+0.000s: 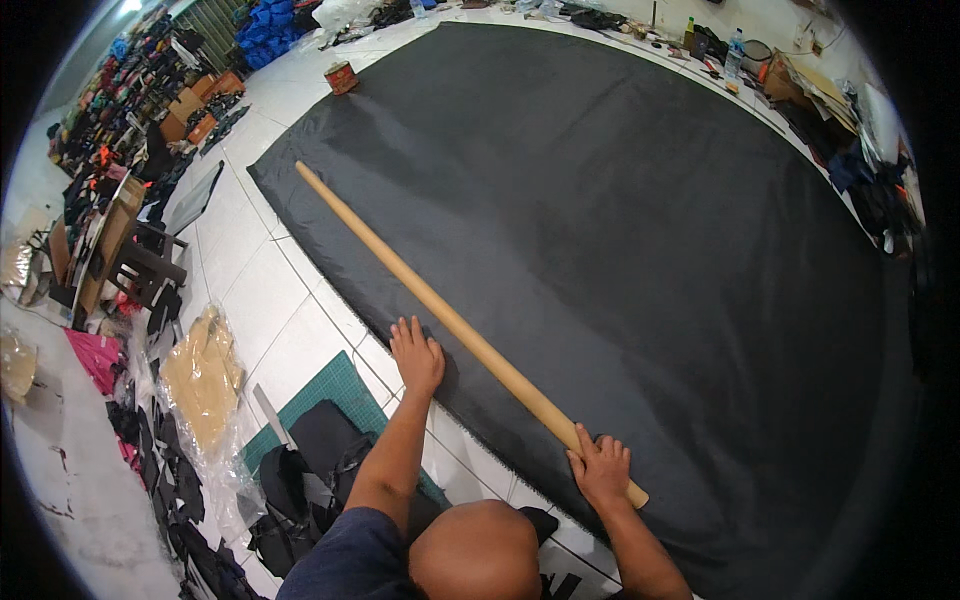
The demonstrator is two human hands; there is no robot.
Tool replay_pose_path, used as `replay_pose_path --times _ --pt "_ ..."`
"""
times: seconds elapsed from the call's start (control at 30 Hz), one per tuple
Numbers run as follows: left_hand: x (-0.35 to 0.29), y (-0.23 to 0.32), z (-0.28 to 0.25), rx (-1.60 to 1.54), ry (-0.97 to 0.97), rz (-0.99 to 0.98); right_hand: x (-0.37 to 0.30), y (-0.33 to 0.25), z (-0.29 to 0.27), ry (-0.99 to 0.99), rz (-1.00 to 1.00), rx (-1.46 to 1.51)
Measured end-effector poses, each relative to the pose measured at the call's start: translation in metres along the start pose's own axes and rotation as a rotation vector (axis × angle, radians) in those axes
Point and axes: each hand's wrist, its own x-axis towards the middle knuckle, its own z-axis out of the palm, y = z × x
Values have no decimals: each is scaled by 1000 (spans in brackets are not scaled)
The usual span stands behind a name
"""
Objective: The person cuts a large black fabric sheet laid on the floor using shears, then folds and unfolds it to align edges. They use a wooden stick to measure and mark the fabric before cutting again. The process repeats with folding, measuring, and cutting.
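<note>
A large sheet of black fabric [690, 260] is spread over the floor, with small wrinkles along its left side. Across it, slanting from far left to near right, lies a long tan cardboard tube [430, 295]. My left hand [417, 358] rests flat near the fabric's left edge, its fingers apart and clear of the tube. At the tube's near end, my right hand [602, 468] lies over it with the fingers stretched out. The tube's short end sticks out past that palm.
A red tin [341, 78] sits on the fabric's far left corner. Left of me are a green cutting mat [335, 385], black bags [320, 450] and a plastic-wrapped tan bundle [205, 375]. Bottles [735, 52] and clutter line the far wall; piled cloth and boxes [185, 105] stand far left.
</note>
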Motion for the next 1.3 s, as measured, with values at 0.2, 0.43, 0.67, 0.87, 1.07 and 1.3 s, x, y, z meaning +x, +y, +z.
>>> replay_pose_path --times 0.2,0.43,0.67,0.87,1.07,1.3 --pt "2 -4 27 104 -182 -11 13 1 -5 38 -8 4" --pt "-1 -5 24 89 -154 20 30 0 7 21 87 -160" --pt "-3 13 12 180 -161 108 33 26 -1 49 216 -179" --pt "-49 71 1 21 -381 96 28 58 -6 57 373 -129" --pt "-57 76 5 24 -350 73 -8 96 -36 -26 620 -109" --pt "-56 80 0 56 -336 142 -83 151 -56 40 814 -139"
